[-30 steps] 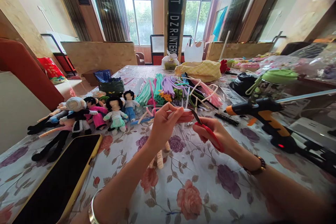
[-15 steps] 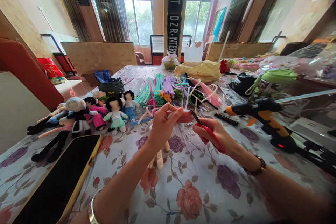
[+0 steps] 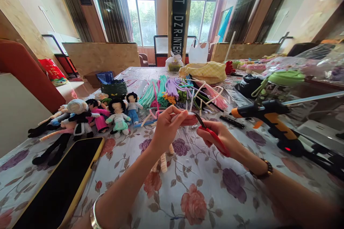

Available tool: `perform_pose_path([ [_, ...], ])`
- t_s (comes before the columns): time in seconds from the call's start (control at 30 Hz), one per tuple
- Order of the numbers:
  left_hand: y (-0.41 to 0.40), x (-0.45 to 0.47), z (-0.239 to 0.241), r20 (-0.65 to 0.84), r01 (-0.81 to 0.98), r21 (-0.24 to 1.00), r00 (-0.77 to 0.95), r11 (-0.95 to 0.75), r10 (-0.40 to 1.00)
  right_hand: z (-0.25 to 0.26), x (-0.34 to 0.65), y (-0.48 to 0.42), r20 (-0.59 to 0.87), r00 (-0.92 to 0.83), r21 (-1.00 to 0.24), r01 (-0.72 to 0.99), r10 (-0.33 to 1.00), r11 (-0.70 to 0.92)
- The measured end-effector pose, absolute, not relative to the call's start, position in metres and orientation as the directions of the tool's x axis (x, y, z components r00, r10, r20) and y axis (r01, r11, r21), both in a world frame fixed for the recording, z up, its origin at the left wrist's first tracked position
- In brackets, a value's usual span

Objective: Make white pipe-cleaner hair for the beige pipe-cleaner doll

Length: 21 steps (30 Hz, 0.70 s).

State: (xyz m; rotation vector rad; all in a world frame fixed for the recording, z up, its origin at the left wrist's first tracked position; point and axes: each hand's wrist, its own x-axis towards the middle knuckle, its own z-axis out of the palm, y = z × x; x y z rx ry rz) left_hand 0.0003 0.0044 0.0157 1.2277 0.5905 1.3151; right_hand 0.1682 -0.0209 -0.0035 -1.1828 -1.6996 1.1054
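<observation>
My left hand (image 3: 170, 123) is closed in a pinch on a short white piece (image 3: 190, 113) that looks like chenille stem, mostly hidden by the fingers. My right hand (image 3: 219, 137) grips scissors (image 3: 216, 141) with red handles and dark blades. The blade tips meet the white piece beside my left fingertips; whether they are closed on it is too small to tell. Under my left hand, pale peach chenille limbs (image 3: 163, 163) lie on the flowered tablecloth (image 3: 193, 200), partly hidden by the wrist.
Chenille dolls (image 3: 118, 120) and a phone (image 3: 61, 186) lie to the left. Coloured chenille stems (image 3: 172, 87) are bundled ahead, before a yellow pouch (image 3: 204, 72). At right stand a glue gun (image 3: 274, 118) with a red light and a green-lidded bottle (image 3: 285, 80); a black pen-like object (image 3: 232, 122) lies nearer.
My right hand and the scissors have shifted very slightly. My left hand keeps its pinch on the white piece, and the things on the table stay put.
</observation>
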Motion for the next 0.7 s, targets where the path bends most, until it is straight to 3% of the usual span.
perform_pose_path([
  [0.2,0.0042,0.0008,0.0156,0.314,-0.412,0.891,0.251,-0.193,0.916,-0.0009,0.1708,-0.0214,0.171,-0.243,-0.903,0.348,0.955,0.25],
  [0.47,0.0048,-0.0006,0.0172,0.318,-0.417,0.89,0.275,-0.186,0.907,-0.0057,0.1696,-0.0197,0.126,-0.275,-0.954,0.229,0.953,0.192],
  [0.7,0.0045,0.0004,0.0171,0.313,-0.404,0.894,0.255,-0.194,0.915,-0.0048,0.1699,-0.02,0.134,-0.282,-0.937,0.276,0.95,0.214],
])
